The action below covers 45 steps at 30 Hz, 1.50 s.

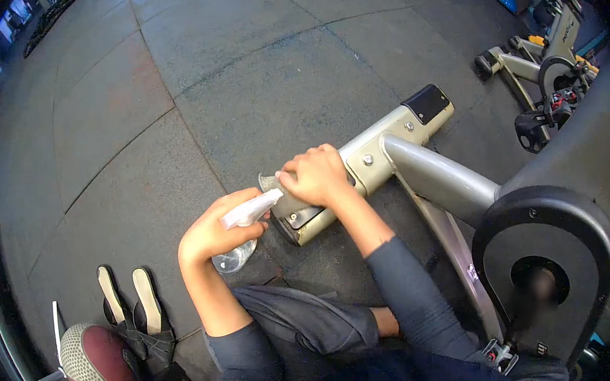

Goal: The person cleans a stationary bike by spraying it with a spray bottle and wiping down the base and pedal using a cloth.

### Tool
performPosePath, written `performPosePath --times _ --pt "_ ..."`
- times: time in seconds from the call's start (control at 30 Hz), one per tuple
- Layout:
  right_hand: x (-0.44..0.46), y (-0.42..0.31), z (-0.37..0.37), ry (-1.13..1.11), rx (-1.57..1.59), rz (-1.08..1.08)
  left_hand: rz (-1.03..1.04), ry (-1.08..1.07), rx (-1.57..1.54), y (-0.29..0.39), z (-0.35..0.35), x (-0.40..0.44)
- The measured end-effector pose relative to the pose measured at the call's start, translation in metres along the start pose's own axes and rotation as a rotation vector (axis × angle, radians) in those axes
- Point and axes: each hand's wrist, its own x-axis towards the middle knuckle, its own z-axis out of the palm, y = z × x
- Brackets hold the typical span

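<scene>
My left hand is closed around a spray bottle with a white trigger head. The bottle's clear body shows below my palm, and its nozzle points toward my other hand. My right hand rests on the near end of an exercise bike's metal foot bar, fingers curled. Under those fingers is what looks like a grey cloth, partly hidden by the hand. A dark end cap finishes the bar just below it.
The bike's frame and round flywheel cover stand close on my right. Another exercise bike is farther off at the upper right. Sandals and a maroon ball lie at lower left. Dark rubber tiles cover the floor.
</scene>
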Motion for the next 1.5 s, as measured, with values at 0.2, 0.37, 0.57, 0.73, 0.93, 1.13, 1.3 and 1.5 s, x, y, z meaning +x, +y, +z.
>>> performPosePath --times 0.2,0.37,0.57,0.73,0.93,1.13,1.3,1.5 --pt "-0.073 -0.045 0.048 0.52 0.098 -0.101 0.122 0.055 0.028 -0.001 0.005 0.002" --pt "-0.098 -0.065 0.075 0.591 0.023 -0.043 0.004 0.045 0.024 0.004 0.001 -0.006" --pt "-0.058 -0.052 0.057 0.53 0.067 -0.129 0.072 0.076 -0.014 -0.001 0.002 -0.008" --pt "-0.001 -0.054 -0.008 -0.17 0.004 0.014 0.1 0.037 -0.073 -0.007 0.003 -0.003" --pt "-0.001 -0.045 0.008 -0.006 0.078 -0.002 0.136 0.038 -0.084 -0.008 0.004 0.001" --pt "-0.077 -0.048 0.045 0.504 0.14 -0.02 0.049 0.005 -0.036 -0.004 -0.001 -0.003" --pt "-0.104 -0.033 0.052 0.488 0.148 -0.023 0.101 0.048 -0.067 -0.001 0.003 -0.003" --pt "-0.047 -0.001 0.035 0.604 0.126 -0.005 0.122 0.019 0.037 -0.001 0.006 0.0"
